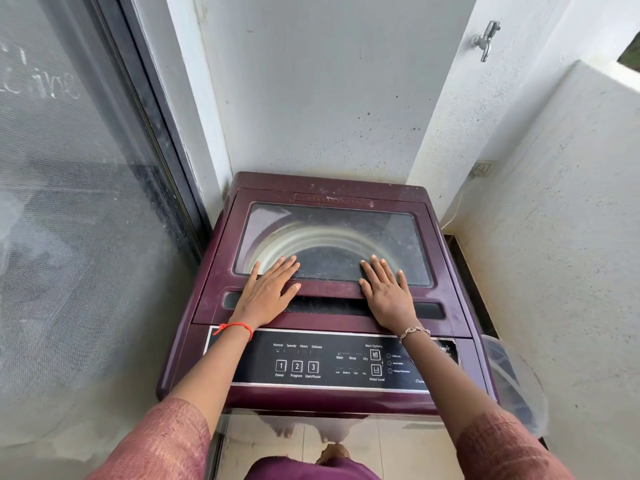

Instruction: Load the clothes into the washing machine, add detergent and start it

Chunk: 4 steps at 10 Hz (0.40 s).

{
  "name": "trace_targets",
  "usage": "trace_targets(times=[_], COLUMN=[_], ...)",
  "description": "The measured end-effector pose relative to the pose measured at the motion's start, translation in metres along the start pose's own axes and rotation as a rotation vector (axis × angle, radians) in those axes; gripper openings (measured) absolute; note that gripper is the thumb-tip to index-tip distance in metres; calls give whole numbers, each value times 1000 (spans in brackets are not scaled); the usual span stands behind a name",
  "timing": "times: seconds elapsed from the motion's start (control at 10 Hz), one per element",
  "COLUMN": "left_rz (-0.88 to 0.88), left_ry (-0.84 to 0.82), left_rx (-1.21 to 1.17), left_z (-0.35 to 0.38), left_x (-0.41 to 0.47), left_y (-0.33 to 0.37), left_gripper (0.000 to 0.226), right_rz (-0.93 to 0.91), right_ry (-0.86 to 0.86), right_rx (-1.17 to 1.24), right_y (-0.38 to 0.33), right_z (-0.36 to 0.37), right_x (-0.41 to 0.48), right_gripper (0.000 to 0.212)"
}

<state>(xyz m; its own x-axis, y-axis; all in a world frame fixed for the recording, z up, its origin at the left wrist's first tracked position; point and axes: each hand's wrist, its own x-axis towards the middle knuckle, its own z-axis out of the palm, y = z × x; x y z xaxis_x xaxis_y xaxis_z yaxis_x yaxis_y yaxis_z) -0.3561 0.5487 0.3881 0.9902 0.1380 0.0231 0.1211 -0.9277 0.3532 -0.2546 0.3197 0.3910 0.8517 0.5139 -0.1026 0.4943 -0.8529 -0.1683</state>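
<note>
Washing machine lid [332,237] under flat, spread fingers [285,268].

Washing machine [207,271]: maroon plastic casing, semi-glossy, dulled by dust and pale specks towards 12 o'clock. Lid window [332,237]: smoky transparent panel, smooth, filmed with dust; a pale ribbed drum rim is seen through it. Control panel [346,362]: black glossy facing, white print, silvery trim. Walls [329,98]: white paint, matt, rough, mottled with dark spots. Tap [486,39] at 1 o'clock: shiny metal. Door [69,202] at 9 o'clock: fine grey mesh in a dark frame. Sleeves [162,441]: pink woven cloth, matt, slubbed. Floor [398,445] at 6 o'clock: pale glossy tile. Wrists: red thread [235,328], metallic bracelet [414,332].
</note>
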Motion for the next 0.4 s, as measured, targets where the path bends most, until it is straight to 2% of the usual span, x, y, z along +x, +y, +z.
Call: trace_targets(times=[0.2, 0.4], left_rz=[-17, -7], left_ry=[33, 86], left_rx=[-44, -17], left_z=[-1, -6], left_x=[4, 26], left_y=[4, 20], left_gripper=[50, 57], right_rz=[-14, -5], right_ry=[-51, 26], right_rx=[50, 194], right_y=[-4, -11], right_z=[-8, -19], right_x=[5, 17], right_gripper=[49, 51])
